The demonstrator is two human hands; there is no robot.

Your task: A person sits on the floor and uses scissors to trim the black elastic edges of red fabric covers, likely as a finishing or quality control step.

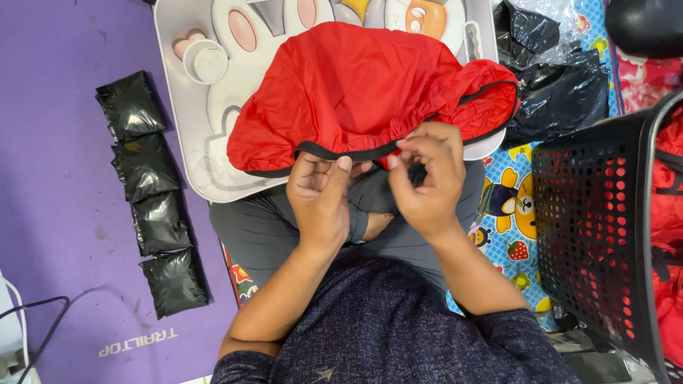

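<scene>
Both hands, left hand [320,199] and right hand [425,178], pinch a red fabric cover's [356,89] black hem over a white tray [178,128], between black packets [153,192] and a black basket [597,227].

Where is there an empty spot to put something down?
Bare purple mat lies left of the black packets, and below them. The white tray is crowded by the red cloth and a small cup. The right side is packed with the black basket and black bags.
</scene>
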